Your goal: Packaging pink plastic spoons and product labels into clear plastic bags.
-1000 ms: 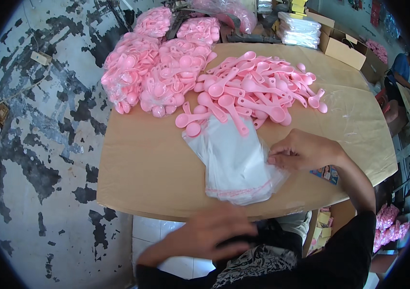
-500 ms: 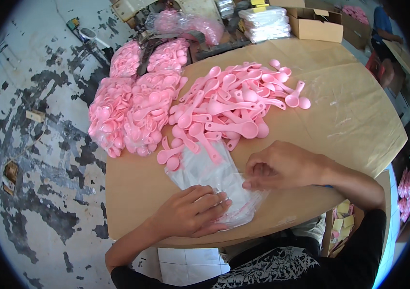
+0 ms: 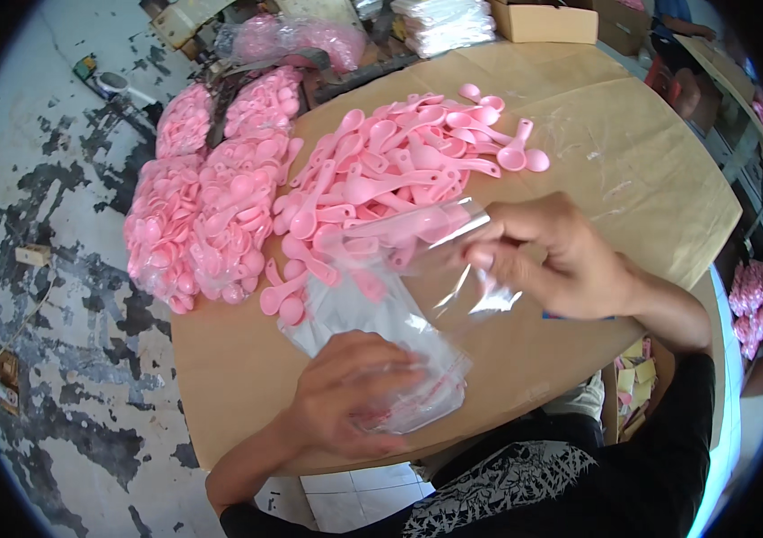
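Head view: brown table (image 3: pixel 650 188) on paint-flecked concrete floor (image 3: pixel 67 296); clear bag (image 3: pixel 440 260) pinched by right hand (image 3: pixel 561 260); bag stack (image 3: pixel 381 350) pressed under flat left hand (image 3: pixel 354 394); pink scoops (image 3: pixel 381 179) heaped behind.

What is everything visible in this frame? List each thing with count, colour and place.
Loose scoops: a large pile, too many to count, pink, spread over the far middle of the table.
Bagged scoops: several clear bags full of pink scoops, at the table's far left edge.
Stack of flat bags: one stack, clear plastic, on the near part of the table.
Single bag: one, clear, lifted off the stack.
Table: one, brown top.
Cardboard box: one, tan, beyond the far edge.
Floor: grey with dark worn patches, left.
Left hand: pressing flat on the stack of bags.
Right hand: pinching the lifted bag.
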`<state>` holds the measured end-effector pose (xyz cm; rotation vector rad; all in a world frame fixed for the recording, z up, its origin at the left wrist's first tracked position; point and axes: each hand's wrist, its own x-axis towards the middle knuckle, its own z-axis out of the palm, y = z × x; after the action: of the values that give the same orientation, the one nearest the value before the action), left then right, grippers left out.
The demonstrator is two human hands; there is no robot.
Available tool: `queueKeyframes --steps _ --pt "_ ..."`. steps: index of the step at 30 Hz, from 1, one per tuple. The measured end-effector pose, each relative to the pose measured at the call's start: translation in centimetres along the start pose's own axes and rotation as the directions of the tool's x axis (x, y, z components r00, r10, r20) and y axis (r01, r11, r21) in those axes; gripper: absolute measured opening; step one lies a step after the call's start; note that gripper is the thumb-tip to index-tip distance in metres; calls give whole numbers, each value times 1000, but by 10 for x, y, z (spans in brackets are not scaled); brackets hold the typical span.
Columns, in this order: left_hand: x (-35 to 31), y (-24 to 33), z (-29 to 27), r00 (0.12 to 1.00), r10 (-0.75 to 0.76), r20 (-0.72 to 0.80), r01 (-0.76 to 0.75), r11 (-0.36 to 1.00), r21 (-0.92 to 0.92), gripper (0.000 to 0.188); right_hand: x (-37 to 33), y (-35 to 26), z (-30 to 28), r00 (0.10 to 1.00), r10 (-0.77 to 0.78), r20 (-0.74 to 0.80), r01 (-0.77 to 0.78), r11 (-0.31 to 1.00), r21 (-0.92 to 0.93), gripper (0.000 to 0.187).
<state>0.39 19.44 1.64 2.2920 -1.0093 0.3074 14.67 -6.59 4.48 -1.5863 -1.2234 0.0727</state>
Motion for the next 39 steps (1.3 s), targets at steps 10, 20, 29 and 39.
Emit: queueKeyframes --steps 10,20,29,39 --pt "22 13 2 815 -578 -47 140 275 -951 31 -59 -2 -25 989 -7 146 90 819 -567 33" --pt "25 -8 -6 522 -785 -333 -13 383 -924 31 -62 18 -74 725 677 131 -570 695 -438 39" --pt "33 -23 -11 393 -812 -431 -28 458 -888 39 51 26 5 869 455 196 -463 886 -7 29" --pt "15 -31 -14 319 -861 -396 -7 415 -910 48 98 26 54 903 133 408 -122 991 -53 21"
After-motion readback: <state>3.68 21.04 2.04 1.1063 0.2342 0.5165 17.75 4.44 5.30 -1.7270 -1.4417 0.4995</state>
